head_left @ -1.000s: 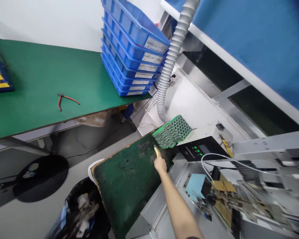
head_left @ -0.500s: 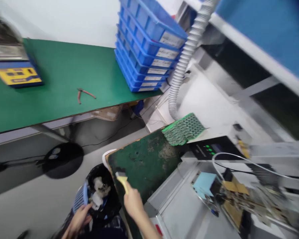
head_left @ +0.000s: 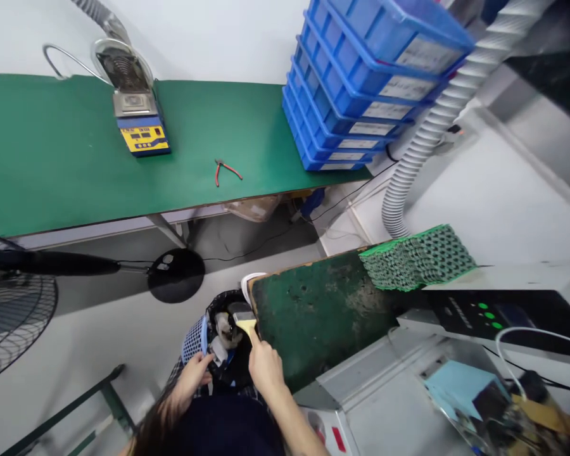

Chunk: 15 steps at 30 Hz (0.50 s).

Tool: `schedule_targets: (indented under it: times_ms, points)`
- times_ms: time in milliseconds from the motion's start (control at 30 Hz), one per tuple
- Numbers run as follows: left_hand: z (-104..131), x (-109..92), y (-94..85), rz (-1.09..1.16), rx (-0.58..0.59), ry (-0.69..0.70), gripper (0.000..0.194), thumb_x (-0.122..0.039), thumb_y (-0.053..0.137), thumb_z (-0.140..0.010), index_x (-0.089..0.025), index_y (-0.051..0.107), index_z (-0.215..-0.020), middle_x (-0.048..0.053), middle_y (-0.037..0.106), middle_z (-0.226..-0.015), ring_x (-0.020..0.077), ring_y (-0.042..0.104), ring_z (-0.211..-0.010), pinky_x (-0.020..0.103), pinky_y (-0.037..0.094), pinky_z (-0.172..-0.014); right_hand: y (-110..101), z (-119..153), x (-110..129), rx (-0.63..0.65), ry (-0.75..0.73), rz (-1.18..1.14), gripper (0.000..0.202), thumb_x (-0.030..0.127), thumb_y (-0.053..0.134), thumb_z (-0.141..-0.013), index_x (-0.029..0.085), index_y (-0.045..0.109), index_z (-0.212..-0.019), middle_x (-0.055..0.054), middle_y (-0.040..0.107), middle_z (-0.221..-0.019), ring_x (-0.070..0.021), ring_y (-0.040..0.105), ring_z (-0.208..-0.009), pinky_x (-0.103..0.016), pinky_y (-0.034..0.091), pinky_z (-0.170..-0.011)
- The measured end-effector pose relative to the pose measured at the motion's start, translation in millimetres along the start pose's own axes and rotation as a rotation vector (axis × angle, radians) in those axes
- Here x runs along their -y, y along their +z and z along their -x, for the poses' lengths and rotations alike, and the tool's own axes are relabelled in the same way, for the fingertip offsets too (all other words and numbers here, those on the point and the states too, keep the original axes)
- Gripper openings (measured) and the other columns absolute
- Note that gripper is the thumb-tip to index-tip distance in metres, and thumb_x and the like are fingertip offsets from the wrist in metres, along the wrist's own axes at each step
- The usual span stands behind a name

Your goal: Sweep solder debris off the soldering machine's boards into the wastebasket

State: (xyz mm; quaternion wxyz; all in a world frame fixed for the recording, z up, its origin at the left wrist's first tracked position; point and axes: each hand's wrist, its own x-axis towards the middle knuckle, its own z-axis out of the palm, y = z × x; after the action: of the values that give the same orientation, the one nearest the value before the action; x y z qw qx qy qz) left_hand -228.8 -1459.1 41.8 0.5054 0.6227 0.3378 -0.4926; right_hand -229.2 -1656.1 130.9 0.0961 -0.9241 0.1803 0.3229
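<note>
My right hand (head_left: 266, 368) is wrapped round the yellow handle of a flat paintbrush (head_left: 246, 322). Its bristle end hangs over the opening of a blue waste bin (head_left: 193, 341), just off the left edge of the worn green bench (head_left: 308, 310). The bin is lined with a black bag and has crumpled pale waste (head_left: 225, 332) inside. Down at the bin's near left rim, my left hand (head_left: 194, 378) grips the edge with its fingers pressed together; the fingertips are partly hidden.
Behind stands a green table (head_left: 190, 183) with red-handled pliers (head_left: 227, 170), a yellow-and-blue device (head_left: 144, 136) and stacked blue crates (head_left: 342, 101). A green mesh block (head_left: 418, 256) lies on the bench by a grey hose (head_left: 427, 139). A black fan (head_left: 16, 316) is at left, a machine (head_left: 484, 392) at right.
The view has swung left, so the surroundings sit further right. The brush has gone from over the bench's corner to over the bin. My left hand remains at the bin's rim.
</note>
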Motion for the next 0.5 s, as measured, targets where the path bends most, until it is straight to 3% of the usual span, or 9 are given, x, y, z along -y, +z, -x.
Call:
schedule_targets:
  times_ms: [67, 133, 200, 267, 333, 400, 467, 500]
  points:
    - [-2, 0, -0.6, -0.004, 0.014, -0.027, 0.029, -0.04, 0.051, -0.075, -0.016, 0.042, -0.089, 0.001, 0.052, -0.082, 0.0129, 0.058, -0.065, 0.024, 0.048, -0.063, -16, -7, -26, -0.071, 0.083, -0.039, 0.053, 0.017, 0.032, -0.087, 0.027, 0.027, -0.139, -0.009, 0.06, -0.084, -0.0225, 0.062, -0.074, -0.031, 0.045, -0.065]
    - [-3, 1, -0.5, 0.005, 0.029, -0.025, 0.027, -0.039, 0.049, -0.077, -0.016, 0.041, -0.089, 0.001, 0.051, -0.084, 0.012, 0.058, -0.066, 0.023, 0.048, -0.065, -35, -27, -63, -0.168, 0.267, -0.043, 0.05, 0.019, 0.028, -0.089, 0.022, 0.027, -0.139, -0.011, 0.06, -0.083, -0.0233, 0.062, -0.076, -0.031, 0.045, -0.066]
    - [-3, 3, 0.4, 0.013, 0.027, -0.016, 0.03, -0.042, 0.052, -0.075, -0.017, 0.04, -0.086, -0.001, 0.05, -0.08, 0.0106, 0.056, -0.063, 0.023, 0.048, -0.065, -38, -40, -84, -0.131, 0.346, 0.0, 0.05, 0.017, 0.03, -0.088, 0.019, 0.03, -0.138, -0.013, 0.06, -0.083, -0.0253, 0.061, -0.079, -0.033, 0.045, -0.065]
    - [-1, 5, 1.4, 0.022, 0.019, 0.002, 0.038, -0.046, 0.059, -0.068, -0.018, 0.039, -0.082, -0.004, 0.047, -0.07, 0.0097, 0.053, -0.057, 0.023, 0.048, -0.063, -18, -32, -75, -0.089, 0.283, 0.061, 0.054, 0.011, 0.028, -0.085, 0.018, 0.028, -0.139, -0.013, 0.059, -0.083, -0.0252, 0.061, -0.078, -0.033, 0.045, -0.064]
    - [1, 5, 1.5, 0.024, 0.016, 0.025, 0.045, -0.048, 0.065, -0.061, -0.019, 0.037, -0.079, -0.006, 0.042, -0.065, 0.0099, 0.051, -0.055, 0.023, 0.047, -0.06, 13, -4, -45, -0.042, 0.135, 0.094, 0.059, 0.006, 0.026, -0.083, 0.022, 0.026, -0.14, -0.011, 0.059, -0.084, -0.0237, 0.062, -0.073, -0.032, 0.045, -0.062]
    - [3, 5, -0.1, 0.018, 0.019, 0.042, 0.046, -0.047, 0.067, -0.059, -0.019, 0.037, -0.079, -0.005, 0.043, -0.065, 0.0106, 0.053, -0.056, 0.022, 0.046, -0.059, 31, 28, -19, -0.02, 0.03, 0.038, 0.058, 0.009, 0.029, -0.084, 0.027, 0.027, -0.139, -0.009, 0.059, -0.086, -0.0226, 0.062, -0.072, -0.031, 0.045, -0.061]
    - [3, 4, -3.0, 0.014, 0.024, 0.014, 0.04, -0.044, 0.065, -0.064, -0.018, 0.039, -0.081, -0.003, 0.048, -0.07, 0.0097, 0.052, -0.056, 0.022, 0.046, -0.058, 21, 42, -20, -0.064, 0.061, -0.031, 0.053, 0.015, 0.031, -0.086, 0.028, 0.03, -0.137, -0.007, 0.06, -0.086, -0.0215, 0.062, -0.073, -0.03, 0.045, -0.063]
    - [2, 4, -4.5, 0.019, 0.031, -0.007, 0.037, -0.042, 0.064, -0.066, -0.017, 0.042, -0.084, -0.002, 0.05, -0.074, 0.0091, 0.053, -0.056, 0.022, 0.047, -0.059, 6, 40, -35, -0.104, 0.13, -0.046, 0.05, 0.018, 0.031, -0.088, 0.027, 0.03, -0.137, -0.007, 0.061, -0.085, -0.0212, 0.062, -0.074, -0.03, 0.045, -0.064]
